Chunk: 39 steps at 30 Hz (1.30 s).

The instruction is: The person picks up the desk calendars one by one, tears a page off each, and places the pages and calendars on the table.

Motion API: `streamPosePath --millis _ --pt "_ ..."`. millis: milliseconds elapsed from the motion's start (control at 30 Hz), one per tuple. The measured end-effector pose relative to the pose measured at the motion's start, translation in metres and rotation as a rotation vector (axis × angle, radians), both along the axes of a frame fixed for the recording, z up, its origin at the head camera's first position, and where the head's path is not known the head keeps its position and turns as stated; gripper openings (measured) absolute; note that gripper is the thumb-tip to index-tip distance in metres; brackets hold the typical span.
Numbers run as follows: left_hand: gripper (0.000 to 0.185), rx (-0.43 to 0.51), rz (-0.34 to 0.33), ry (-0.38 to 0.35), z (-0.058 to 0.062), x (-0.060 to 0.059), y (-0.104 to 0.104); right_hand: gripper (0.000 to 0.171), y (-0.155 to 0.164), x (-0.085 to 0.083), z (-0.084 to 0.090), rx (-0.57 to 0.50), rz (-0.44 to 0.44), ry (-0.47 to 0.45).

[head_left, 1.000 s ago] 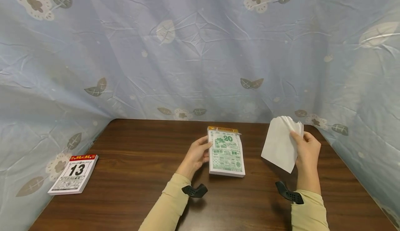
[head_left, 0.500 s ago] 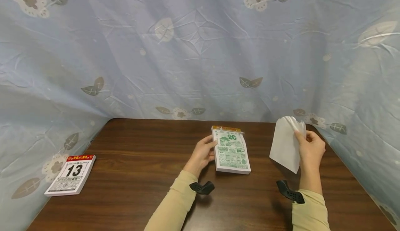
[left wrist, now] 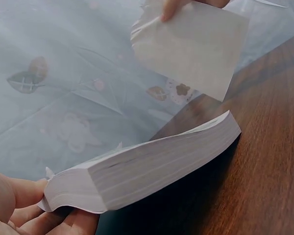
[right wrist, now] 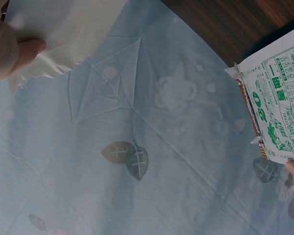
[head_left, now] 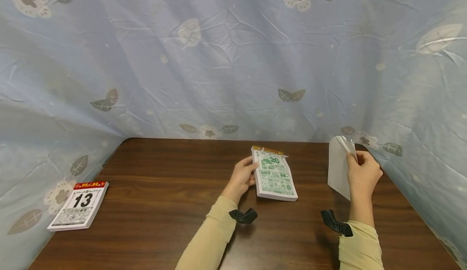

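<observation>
My left hand (head_left: 243,176) grips the left side of a thick tear-off calendar (head_left: 275,176), thumb on top and fingers beneath. Its top page is printed in green with "20", under a gold-and-red binding strip with a torn scrap at its right end. In the left wrist view the pad (left wrist: 152,169) looks lifted at the held side, its page edges bowed. To the right, my right hand (head_left: 363,178) pinches torn-off pages (head_left: 338,166) upright, the blank side showing and the ragged edge at the top. The right wrist view shows the thumb pressed on those pages (right wrist: 73,29).
Another tear-off calendar (head_left: 78,205), with a red header and a black "13", lies at the left edge of the brown wooden table (head_left: 164,189). A pale blue flowered cloth (head_left: 219,59) hangs behind and along both sides.
The left hand has moved a little right with the green-printed calendar, tilting it slightly. The right hand has shifted slightly right and turned the torn pages, so they appear narrower.
</observation>
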<state>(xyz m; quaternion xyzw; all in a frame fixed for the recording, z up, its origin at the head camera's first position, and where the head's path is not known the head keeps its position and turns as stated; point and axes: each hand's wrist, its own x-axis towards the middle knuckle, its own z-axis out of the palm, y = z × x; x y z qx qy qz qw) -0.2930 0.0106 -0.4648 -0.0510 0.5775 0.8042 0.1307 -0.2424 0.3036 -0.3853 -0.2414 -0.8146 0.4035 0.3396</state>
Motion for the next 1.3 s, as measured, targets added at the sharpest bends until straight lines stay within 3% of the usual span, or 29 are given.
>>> streamPosePath --millis 233,567,867,1067,1300 --pt "0.045 -0.029 0.017 -0.009 0.001 -0.002 0.002 0.025 -0.001 0.001 -0.001 0.061 -0.011 0.057" --pt "0.046 -0.098 -0.008 -0.025 0.003 -0.005 -0.002 0.019 -0.008 0.000 -0.007 0.161 -0.002 0.120" --pt "0.038 -0.238 -0.042 0.042 0.010 -0.004 -0.011 0.014 -0.005 -0.002 -0.011 0.275 -0.044 0.165" --pt "0.035 -0.253 -0.058 0.062 0.011 -0.004 -0.015 0.018 -0.010 -0.003 -0.016 0.344 -0.001 0.067" --pt "0.037 -0.235 -0.046 0.051 0.009 -0.004 -0.015 0.022 -0.012 -0.002 -0.024 0.349 0.090 -0.155"
